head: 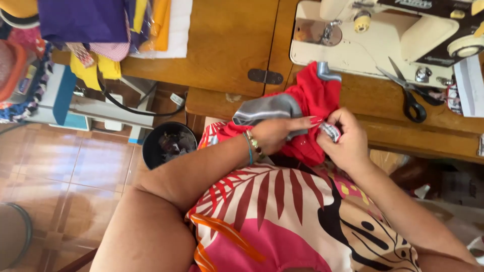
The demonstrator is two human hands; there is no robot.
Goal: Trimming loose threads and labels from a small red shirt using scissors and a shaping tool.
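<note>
A red garment (318,95) with a grey lining part (267,109) lies bunched at the front edge of the wooden sewing table (227,45). My left hand (280,133) presses on the red and grey cloth, fingers stretched to the right. My right hand (343,138) pinches a small patterned piece (330,131) of fabric against the red cloth. Both hands touch at the fingertips above my lap.
A cream sewing machine (383,35) stands at the back right, black-handled scissors (411,98) beside it. Stacked coloured fabrics (101,22) sit at the table's left. A black bin (169,145) with scraps stands on the tiled floor below.
</note>
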